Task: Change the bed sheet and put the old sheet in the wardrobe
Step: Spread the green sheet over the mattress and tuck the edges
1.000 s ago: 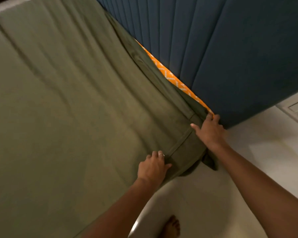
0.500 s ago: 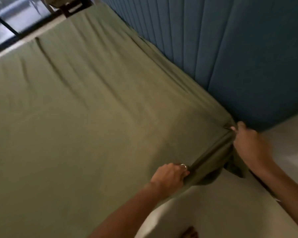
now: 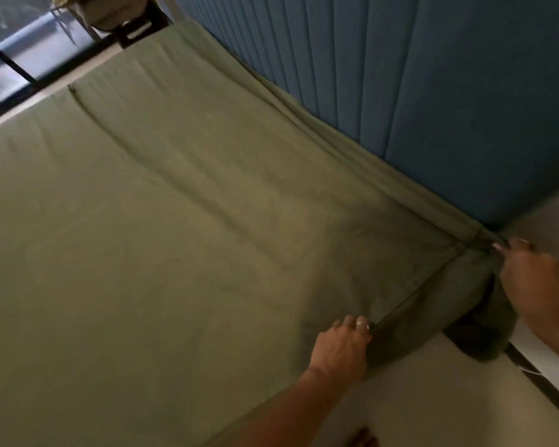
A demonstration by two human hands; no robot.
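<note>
Two hands work the green sheet point(image 3: 207, 237) at the bed corner. The left hand point(image 3: 342, 346) grips its edge, knuckles up. The right hand point(image 3: 536, 282) pinches the corner fold beside the headboard point(image 3: 433, 91).

My left hand point(image 3: 341, 345) sits at the side edge of the green sheet point(image 3: 181, 253), near its corner. My fingers curl down over that edge and pinch the cloth. A ring shines on one finger. My left arm reaches up to it from below, straight and bare.

My right hand point(image 3: 536, 282) is at the sheet's corner, further up than my left hand. It looks blurry. My thumb and fingertips pinch the bunched cloth at the corner. My right arm comes in from the side, bare too. My toes point(image 3: 363, 438) peek out below the sheet's edge.
</note>
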